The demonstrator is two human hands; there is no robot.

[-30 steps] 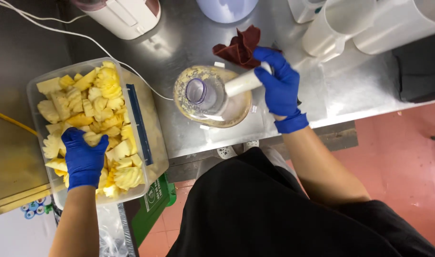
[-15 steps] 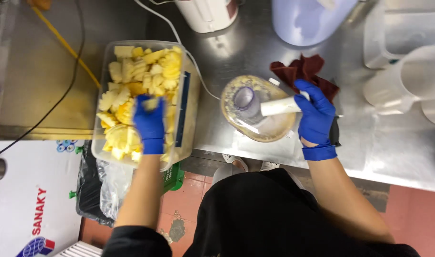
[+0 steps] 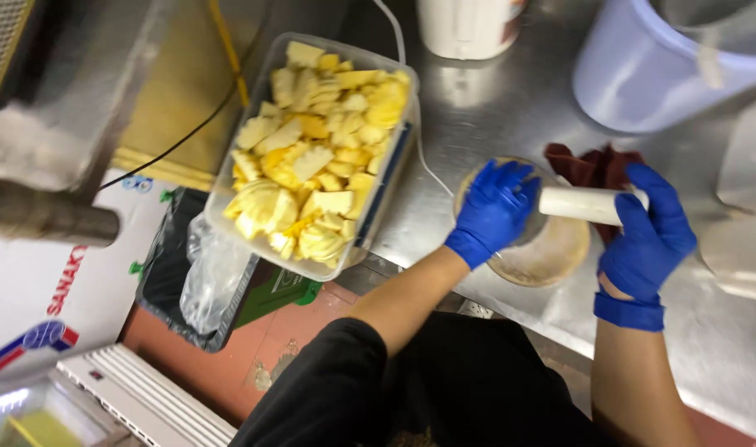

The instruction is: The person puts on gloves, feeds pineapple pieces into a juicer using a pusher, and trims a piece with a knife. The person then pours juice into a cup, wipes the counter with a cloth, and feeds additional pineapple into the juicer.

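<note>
The right hand, in a blue glove, is closed round a white handle, thumb and fingers wrapped over its outer end, at about 4 o'clock in the view. The handle runs toward 9 o'clock into a round tan vessel that sits on the steel tabletop close to its near edge. The left hand, also gloved, is laid over the vessel's mouth with the fingers curled downward; whether they grip anything inside cannot be told, since the palm hides it.

Judged from this, the step is one of feeding or pressing something into the vessel while the other hand steadies it. The next move calls for a firm hold on the handle, because the vessel stands so near the edge.

Just beyond the vessel, at 1 o'clock from it, a dark red cloth lies crumpled. At 9 o'clock a clear tub holds yellow fruit chunks, well apart from both hands. Farthest off stand a pale bucket and a white appliance
</note>
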